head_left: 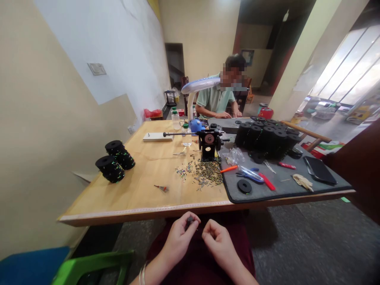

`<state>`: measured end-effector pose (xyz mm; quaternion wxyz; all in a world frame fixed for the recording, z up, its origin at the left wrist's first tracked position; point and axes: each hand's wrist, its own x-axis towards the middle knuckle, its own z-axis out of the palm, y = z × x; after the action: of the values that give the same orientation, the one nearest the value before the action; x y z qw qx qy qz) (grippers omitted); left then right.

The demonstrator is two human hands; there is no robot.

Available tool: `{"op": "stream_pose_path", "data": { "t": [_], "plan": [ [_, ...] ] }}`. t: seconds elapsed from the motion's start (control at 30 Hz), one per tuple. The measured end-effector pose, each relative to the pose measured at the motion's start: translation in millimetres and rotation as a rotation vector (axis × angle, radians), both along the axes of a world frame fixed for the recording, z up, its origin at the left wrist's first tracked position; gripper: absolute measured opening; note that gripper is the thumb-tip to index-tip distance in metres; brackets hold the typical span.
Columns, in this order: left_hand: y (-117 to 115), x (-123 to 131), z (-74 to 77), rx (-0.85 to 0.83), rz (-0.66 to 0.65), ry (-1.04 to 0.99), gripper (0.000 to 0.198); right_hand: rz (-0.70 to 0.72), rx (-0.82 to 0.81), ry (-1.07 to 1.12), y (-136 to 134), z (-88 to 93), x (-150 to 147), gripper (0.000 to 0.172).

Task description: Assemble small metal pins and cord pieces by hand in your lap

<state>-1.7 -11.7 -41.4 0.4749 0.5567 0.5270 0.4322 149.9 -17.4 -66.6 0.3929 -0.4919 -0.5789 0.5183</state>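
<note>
My left hand (pixel 184 231) is closed in front of the table edge, above my lap, its thumb and fingers curled round a small dark thing (pixel 189 222) too small to name. Just to its right, my right hand (pixel 217 239) is held in a pinch; whatever is between its fingertips cannot be made out. The two hands are close but apart. On the wooden table (pixel 136 166) beyond them lie a heap of small metallic pieces (pixel 208 173), a scatter of tiny coloured bits (pixel 184 171) and a small pointed bundle with an orange mark (pixel 162 189).
A black hand-cranked winder (pixel 208 144) stands mid-table, its rod reaching left. Black foam spools stand at left (pixel 109 169) and right (pixel 264 138). On the grey mat (pixel 282 190) lie pliers (pixel 251 174) and a foam disc (pixel 244 186). A person (pixel 216 99) sits opposite behind a lamp (pixel 199 85).
</note>
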Motion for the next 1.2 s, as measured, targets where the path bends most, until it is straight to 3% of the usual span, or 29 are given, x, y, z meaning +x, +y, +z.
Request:
{"op": "stream_pose_path", "data": {
  "t": [0.17,0.33,0.53,0.67,0.8,0.97,1.07,1.2],
  "plan": [
    [5.1,0.5,-1.7,0.049,0.078,0.008,0.015,-0.04,0.049,-0.082,-3.0,2.8,2.8,0.014],
    [11.6,-15.8,-2.7,-0.018,0.139,-0.011,0.021,-0.093,-0.077,0.105,-3.1,-3.4,8.1,0.016],
    [6.8,-15.3,-1.9,-0.195,-0.041,0.091,0.015,-0.107,-0.158,0.277,-2.4,-4.4,8.3,0.022],
    [3.7,-0.8,1.6,-0.231,-0.129,0.03,0.026,-0.087,-0.183,0.273,-3.0,-0.1,8.4,0.024],
    [6.8,3.4,3.7,-0.199,-0.123,-0.052,0.027,-0.066,-0.223,0.279,-3.5,-1.4,8.3,0.027],
    [10.5,-5.2,2.2,-0.142,-0.041,0.011,0.027,-0.008,-0.215,0.259,-2.3,-6.8,12.5,0.028],
    [10.0,-8.0,5.2,-0.118,-0.016,0.06,0.028,-0.036,-0.141,0.155,0.9,2.5,23.1,0.029],
    [8.3,-4.6,10.2,-0.091,-0.008,0.113,0.029,-0.169,0.024,0.053,4.7,27.9,33.0,0.037]
  ]
}}
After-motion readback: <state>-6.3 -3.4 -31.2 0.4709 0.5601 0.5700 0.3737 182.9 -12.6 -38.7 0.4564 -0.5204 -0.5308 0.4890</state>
